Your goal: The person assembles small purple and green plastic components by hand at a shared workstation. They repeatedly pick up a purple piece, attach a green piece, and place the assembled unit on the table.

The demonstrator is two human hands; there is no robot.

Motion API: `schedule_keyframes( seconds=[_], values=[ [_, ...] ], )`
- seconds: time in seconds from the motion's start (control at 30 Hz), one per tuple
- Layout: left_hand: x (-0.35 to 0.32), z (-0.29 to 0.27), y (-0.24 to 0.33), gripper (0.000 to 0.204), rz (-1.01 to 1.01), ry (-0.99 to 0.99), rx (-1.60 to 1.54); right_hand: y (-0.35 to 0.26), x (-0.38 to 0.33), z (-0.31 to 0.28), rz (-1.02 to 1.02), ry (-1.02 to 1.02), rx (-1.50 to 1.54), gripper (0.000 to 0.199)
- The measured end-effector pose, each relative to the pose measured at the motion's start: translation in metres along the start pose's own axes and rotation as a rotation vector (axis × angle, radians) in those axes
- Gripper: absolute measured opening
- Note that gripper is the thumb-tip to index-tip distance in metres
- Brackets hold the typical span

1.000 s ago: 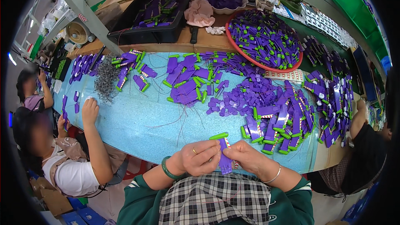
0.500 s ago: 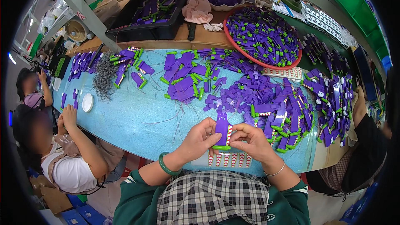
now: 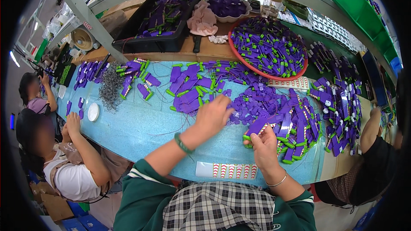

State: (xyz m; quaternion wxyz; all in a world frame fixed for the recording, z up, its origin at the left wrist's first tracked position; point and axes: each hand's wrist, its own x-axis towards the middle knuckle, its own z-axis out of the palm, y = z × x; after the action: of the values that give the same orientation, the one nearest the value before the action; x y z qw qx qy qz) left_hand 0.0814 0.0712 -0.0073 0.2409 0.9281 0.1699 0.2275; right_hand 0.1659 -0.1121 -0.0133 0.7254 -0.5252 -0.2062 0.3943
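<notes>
My right hand (image 3: 264, 144) pinches a flat purple plastic piece (image 3: 257, 125) with a green end and a red-and-white striped sticker along one edge. It is tilted at the near left edge of a heap of similar striped pieces (image 3: 295, 134). My left hand (image 3: 212, 117), slightly blurred, reaches over the table, its fingers bent together at the edge of a pile of small purple parts (image 3: 252, 102). Whatever lies between its fingertips is too small to make out. Close to my body lies a sheet of striped stickers (image 3: 227, 170).
A red basin (image 3: 299, 77) of purple-green pieces and a black tray (image 3: 150, 44) stand at the back. Purple parts with thin wires (image 3: 186, 98) lie left of centre, near a tangle of grey bits (image 3: 110, 87) and a white lid (image 3: 93, 112). People sit on both sides.
My hands have parted. The right hand has carried the striped purple piece to the right, while the left has let go of it and moved up to the small purple parts.
</notes>
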Motion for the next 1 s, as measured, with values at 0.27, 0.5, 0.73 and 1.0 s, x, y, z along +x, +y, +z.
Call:
schedule_keyframes(
  seconds=[0.27, 0.5, 0.73, 1.0],
  values=[
    [0.016, 0.011, -0.033, 0.018, -0.091, -0.146, 0.426, -0.007, -0.004, -0.013, -0.032, -0.14, -0.236, 0.046],
    [-0.016, -0.035, -0.003, 0.013, -0.108, -0.274, -0.175, -0.022, 0.004, -0.001, -0.163, -0.286, -0.23, 0.035],
    [-0.079, -0.034, 0.033, 0.023, -0.53, -0.164, -1.665, -0.002, 0.001, 0.02, 0.199, -0.335, 0.348, 0.025],
    [-0.09, -0.011, 0.023, 0.017, -0.234, 0.143, -1.242, 0.018, -0.013, 0.018, 0.432, -0.235, 0.624, 0.03]
  ],
)
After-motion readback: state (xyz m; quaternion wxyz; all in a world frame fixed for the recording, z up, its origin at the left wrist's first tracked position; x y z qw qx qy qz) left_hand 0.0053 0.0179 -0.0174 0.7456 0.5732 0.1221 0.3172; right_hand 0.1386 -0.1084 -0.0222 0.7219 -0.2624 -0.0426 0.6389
